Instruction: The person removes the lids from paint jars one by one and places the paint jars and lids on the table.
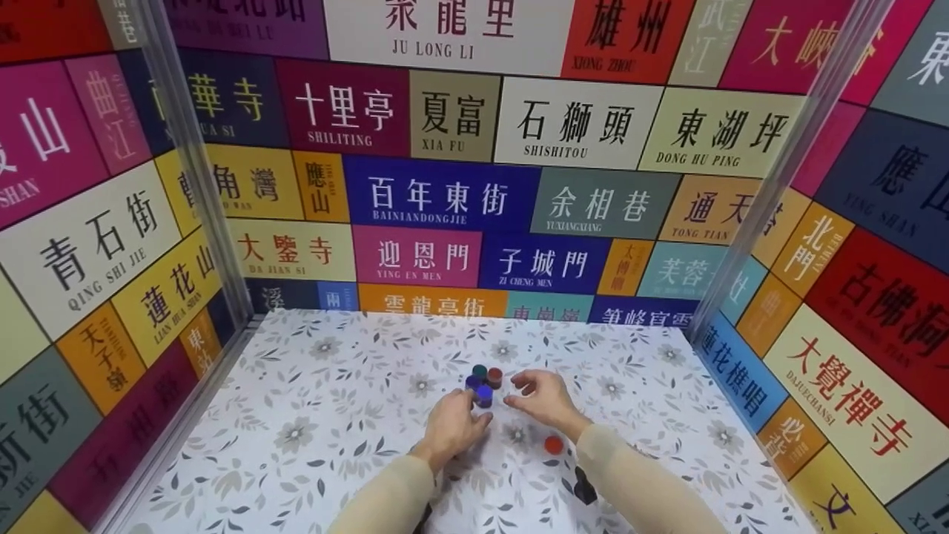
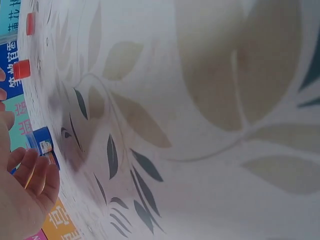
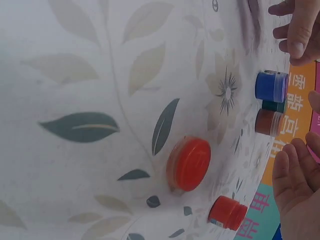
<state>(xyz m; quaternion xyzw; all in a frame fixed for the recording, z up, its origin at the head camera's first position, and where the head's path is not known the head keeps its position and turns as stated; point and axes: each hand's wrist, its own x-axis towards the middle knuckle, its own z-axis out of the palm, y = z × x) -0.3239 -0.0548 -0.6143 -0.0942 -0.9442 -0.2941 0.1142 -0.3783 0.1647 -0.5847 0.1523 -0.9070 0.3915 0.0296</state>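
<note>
Small, squat paint pots stand clustered on the table: a green pot (image 1: 480,370), a brown pot (image 1: 494,378), a dark blue pot (image 1: 472,383) and a brighter blue pot (image 1: 484,397). My left hand (image 1: 451,424) is at the near left side of the blue pots, fingers loosely bent; in the right wrist view its thumb shows apart from the nearer blue pot (image 3: 270,86). My right hand (image 1: 547,402) hovers right of the brown pot, fingers relaxed and holding nothing. Nearer me is an orange-red pot (image 1: 553,445). Another red pot (image 3: 228,212) appears in the right wrist view.
A white cloth (image 1: 319,415) with grey leaves and flowers covers the table. Panels with coloured signs (image 1: 441,196) stand behind the table and at both sides, with metal posts (image 1: 222,245) at the corners. Something black (image 1: 584,488) shows at my right sleeve (image 1: 641,475).
</note>
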